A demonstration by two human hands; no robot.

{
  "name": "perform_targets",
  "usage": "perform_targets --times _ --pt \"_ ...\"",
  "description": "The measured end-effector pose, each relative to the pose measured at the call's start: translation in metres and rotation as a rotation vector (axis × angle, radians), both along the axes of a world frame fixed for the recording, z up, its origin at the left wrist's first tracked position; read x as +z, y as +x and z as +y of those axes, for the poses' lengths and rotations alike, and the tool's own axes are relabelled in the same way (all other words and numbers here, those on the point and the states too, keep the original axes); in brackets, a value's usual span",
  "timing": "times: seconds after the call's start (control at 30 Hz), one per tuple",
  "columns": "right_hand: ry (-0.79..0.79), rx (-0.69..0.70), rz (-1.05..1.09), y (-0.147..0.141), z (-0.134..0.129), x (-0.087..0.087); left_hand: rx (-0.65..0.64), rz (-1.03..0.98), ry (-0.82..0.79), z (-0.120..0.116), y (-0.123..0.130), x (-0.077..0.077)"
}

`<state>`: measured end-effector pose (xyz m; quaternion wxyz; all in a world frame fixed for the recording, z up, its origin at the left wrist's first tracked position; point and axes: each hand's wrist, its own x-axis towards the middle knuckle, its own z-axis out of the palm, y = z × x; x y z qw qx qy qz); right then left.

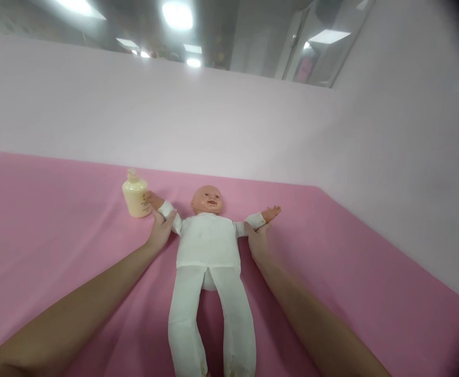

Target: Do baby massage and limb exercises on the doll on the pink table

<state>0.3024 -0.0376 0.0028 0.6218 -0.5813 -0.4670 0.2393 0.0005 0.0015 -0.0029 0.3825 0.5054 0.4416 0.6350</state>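
Note:
A baby doll (208, 241) with a white cloth body lies face up, its arms spread out and its legs toward me. My left hand (161, 230) is closed on the doll's arm at the left, near the sleeve's end. Around the doll's other arm, at the right, my right hand (258, 240) is closed from below, by the forearm. Just beyond my left hand a pale yellow pump bottle (135, 196) stands upright, beside the doll's small hand. The doll's feet are cut off by the bottom edge of the view.
Pink cloth (56, 209) covers the surface under the doll, with soft folds at the left. A pale wall (174, 115) rises behind it and along the right side. Above the wall, a glass pane (261, 42) shows bright lights.

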Motion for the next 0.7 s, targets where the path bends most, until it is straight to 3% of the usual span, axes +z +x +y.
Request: perform_targets --times 0.1,0.2,0.4,0.57,0.7 --pt "0.047 0.064 -0.046 0.002 0.003 -0.009 -0.034 0.064 0.040 -0.002 0.001 0.000" --pt "0.131 0.136 -0.150 -0.002 0.001 -0.013 -0.109 0.249 0.132 -0.005 0.003 0.001" --pt "0.089 0.406 -0.484 -0.010 -0.009 -0.001 -0.260 0.698 0.316 -0.006 0.007 0.001" --pt "0.080 0.413 -0.454 -0.011 -0.010 0.003 -0.287 0.683 0.288 -0.008 0.006 0.002" --pt "0.078 0.371 -0.300 -0.013 -0.006 0.000 -0.250 0.570 0.230 -0.013 0.006 0.007"
